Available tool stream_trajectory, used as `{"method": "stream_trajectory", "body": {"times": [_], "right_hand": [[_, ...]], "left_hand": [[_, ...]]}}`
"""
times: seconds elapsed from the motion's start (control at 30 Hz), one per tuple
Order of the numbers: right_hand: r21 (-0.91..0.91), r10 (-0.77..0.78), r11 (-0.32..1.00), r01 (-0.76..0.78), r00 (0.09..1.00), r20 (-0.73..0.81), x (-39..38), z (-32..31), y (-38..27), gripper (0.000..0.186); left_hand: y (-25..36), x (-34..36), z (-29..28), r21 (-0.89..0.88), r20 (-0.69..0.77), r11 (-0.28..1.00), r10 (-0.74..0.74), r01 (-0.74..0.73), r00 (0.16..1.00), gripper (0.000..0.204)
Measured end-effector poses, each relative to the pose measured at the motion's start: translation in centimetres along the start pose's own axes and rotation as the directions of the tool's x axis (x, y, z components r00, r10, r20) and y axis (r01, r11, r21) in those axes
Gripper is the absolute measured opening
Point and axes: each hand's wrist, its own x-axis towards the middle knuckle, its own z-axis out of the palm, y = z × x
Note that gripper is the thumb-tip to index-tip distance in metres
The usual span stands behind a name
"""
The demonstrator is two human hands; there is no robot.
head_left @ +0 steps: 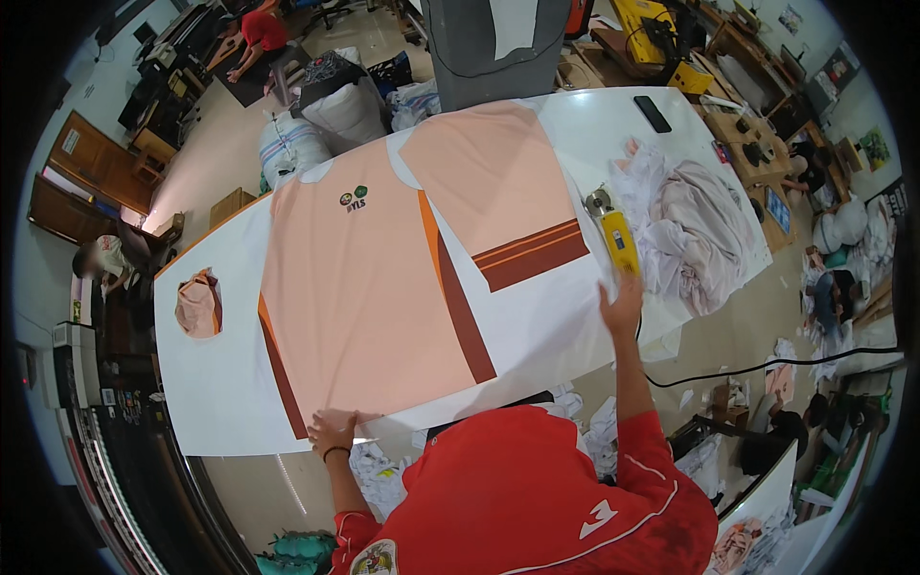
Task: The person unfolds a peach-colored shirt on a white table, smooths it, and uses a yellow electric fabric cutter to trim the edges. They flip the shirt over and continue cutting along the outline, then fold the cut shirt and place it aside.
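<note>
A peach jersey body panel (pixel 350 287) with orange and maroon side strips lies flat on the white table. My left hand (pixel 333 433) rests on its lower left corner, fingers spread. Beside it lies a peach sleeve panel (pixel 508 192) with a maroon and orange striped cuff. A yellow handheld electric cutter (pixel 619 241) with a metal head lies on the table right of the sleeve panel. My right hand (pixel 623 302) is at the cutter's rear end, fingertips touching or just over it, thumb held apart.
White and pale fabric scraps (pixel 704 230) are heaped right of the cutter. A black phone (pixel 653 113) lies at the far edge. On the left sits a small bundled peach piece (pixel 198 305). A black cord (pixel 767 364) runs off right. Stuffed sacks (pixel 340 115) stand behind the table.
</note>
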Motion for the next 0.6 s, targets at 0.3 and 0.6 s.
{"method": "stream_trajectory", "body": {"times": [0.3,0.6], "right_hand": [[0.175,0.370,0.880,-0.441,0.870,0.327,12.0,5.0,6.7,0.070],[0.474,0.365,0.489,-0.732,0.665,0.651,11.0,3.9,9.9,0.043]], "left_hand": [[7.5,-2.6,0.6,-0.143,-0.170,0.964,0.197,-0.222,0.965,0.086],[6.1,-3.2,1.4,-0.107,-0.184,0.975,0.175,-0.197,0.967,0.097]]}}
